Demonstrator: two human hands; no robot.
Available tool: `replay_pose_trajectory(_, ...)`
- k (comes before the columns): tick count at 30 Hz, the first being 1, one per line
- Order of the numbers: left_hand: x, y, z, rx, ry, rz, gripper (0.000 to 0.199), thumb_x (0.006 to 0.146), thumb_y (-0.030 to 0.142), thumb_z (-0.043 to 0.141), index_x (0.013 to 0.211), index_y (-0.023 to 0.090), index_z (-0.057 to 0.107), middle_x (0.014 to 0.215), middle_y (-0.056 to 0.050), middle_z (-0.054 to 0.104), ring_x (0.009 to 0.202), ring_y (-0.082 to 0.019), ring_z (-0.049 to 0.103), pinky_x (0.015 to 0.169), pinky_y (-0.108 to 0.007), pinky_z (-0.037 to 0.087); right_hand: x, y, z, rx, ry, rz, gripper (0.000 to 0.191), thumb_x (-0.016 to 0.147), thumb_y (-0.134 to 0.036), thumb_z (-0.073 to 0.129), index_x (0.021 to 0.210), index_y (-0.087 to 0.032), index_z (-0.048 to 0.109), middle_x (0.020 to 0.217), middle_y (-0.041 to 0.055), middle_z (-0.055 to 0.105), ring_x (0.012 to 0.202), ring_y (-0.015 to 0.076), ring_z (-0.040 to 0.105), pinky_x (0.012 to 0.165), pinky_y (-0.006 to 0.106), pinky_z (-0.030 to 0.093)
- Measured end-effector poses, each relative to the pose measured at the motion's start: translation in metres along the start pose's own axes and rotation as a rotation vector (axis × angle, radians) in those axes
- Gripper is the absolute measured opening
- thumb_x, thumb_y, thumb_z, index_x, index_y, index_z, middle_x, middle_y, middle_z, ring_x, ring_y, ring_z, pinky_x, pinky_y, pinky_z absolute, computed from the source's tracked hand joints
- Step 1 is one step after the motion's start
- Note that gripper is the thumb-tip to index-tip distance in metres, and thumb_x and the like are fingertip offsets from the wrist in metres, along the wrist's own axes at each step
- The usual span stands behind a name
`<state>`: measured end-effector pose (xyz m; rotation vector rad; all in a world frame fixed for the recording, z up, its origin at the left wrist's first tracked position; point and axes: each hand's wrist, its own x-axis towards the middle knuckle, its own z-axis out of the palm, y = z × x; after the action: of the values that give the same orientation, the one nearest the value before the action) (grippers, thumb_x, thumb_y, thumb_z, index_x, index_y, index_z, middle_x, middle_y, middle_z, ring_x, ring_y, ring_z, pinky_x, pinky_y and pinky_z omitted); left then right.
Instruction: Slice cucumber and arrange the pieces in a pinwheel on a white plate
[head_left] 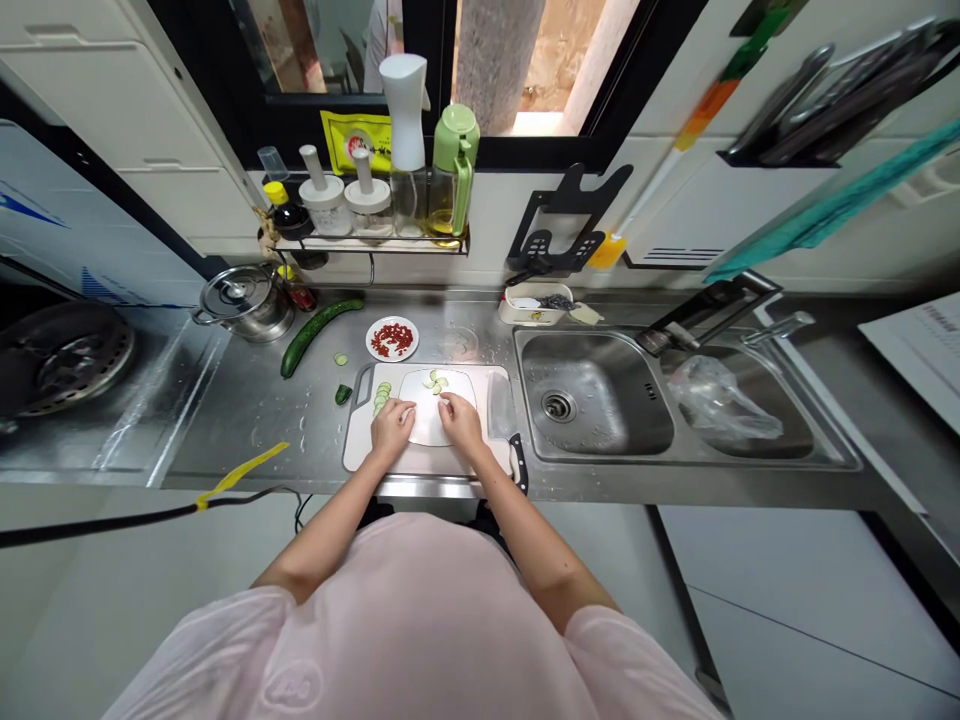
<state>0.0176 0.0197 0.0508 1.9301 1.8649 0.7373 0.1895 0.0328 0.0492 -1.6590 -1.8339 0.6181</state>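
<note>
A white plate (427,430) with rounded corners lies on the cutting board (360,440). Several pale green cucumber slices (436,381) are arranged near its far edge. My left hand (393,425) is over the plate's left side, fingers curled together; what they hold, if anything, is too small to make out. Just below the arranged slices, my right hand (459,420) has thumb and fingertips pinched, their contents unclear. A row of cucumber slices (382,397) rests on the board beyond my left hand. To the right lies a kitchen knife (499,400), its black handle toward me.
Behind the board stand a small plate of chopped red pieces (405,350) and a long cucumber (319,335). A cucumber end (343,394) lies left. A lidded pot (244,300) is farther left; the double sink (600,395) is right, with a plastic bag (724,400) inside.
</note>
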Motion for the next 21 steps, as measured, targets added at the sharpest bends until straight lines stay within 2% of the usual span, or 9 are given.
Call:
replay_pose_trajectory(4,-0.012,-0.012,-0.017,0.027,-0.004,-0.130,0.027,0.085,0.031,0.047,0.104,0.024,0.065,0.102,-0.005,0.061,0.080,-0.015,0.056,0.077,-0.025,0.042,-0.016,-0.001,-0.009,0.038,-0.002,0.019,0.032,0.089,-0.031,0.039,0.108,-0.017,0.061,0.082,0.0043,0.063,0.079,0.0165,0.057,0.076,0.025,0.041)
replay_pose_trajectory(8,-0.018,-0.031,-0.028,0.071,0.053,-0.239,0.029,0.084,0.031,0.047,0.104,0.023,0.065,0.101,-0.005,0.062,0.081,-0.017,0.056,0.079,-0.028,0.042,-0.028,0.003,-0.015,0.073,0.018,0.049,0.033,0.088,-0.032,0.040,0.107,-0.017,0.062,0.083,0.0046,0.064,0.078,0.0164,0.057,0.074,0.026,0.042)
replay_pose_trajectory(12,-0.021,-0.045,-0.032,0.102,0.104,-0.275,0.030,0.083,0.032,0.047,0.106,0.024,0.063,0.099,-0.005,0.062,0.083,-0.018,0.056,0.078,-0.029,0.041,-0.037,0.006,-0.019,0.092,0.043,0.060,0.034,0.089,-0.035,0.039,0.105,-0.017,0.063,0.079,0.0044,0.064,0.076,0.0166,0.057,0.072,0.026,0.042)
replay_pose_trajectory(15,-0.021,-0.047,-0.032,0.147,0.115,-0.306,0.031,0.082,0.036,0.049,0.108,0.023,0.061,0.094,-0.006,0.062,0.089,-0.021,0.056,0.082,-0.033,0.038,-0.042,0.007,-0.022,0.105,0.062,0.056,0.034,0.088,-0.035,0.040,0.104,-0.017,0.063,0.077,0.0040,0.063,0.074,0.0164,0.057,0.071,0.026,0.042)
replay_pose_trajectory(21,-0.016,-0.044,-0.032,0.243,0.051,-0.364,0.033,0.080,0.043,0.051,0.101,0.021,0.061,0.091,-0.007,0.063,0.092,-0.024,0.056,0.085,-0.038,0.034,-0.051,0.008,-0.029,0.117,0.083,0.071,0.034,0.088,-0.036,0.040,0.104,-0.017,0.063,0.077,0.0043,0.063,0.073,0.0164,0.056,0.069,0.026,0.042)
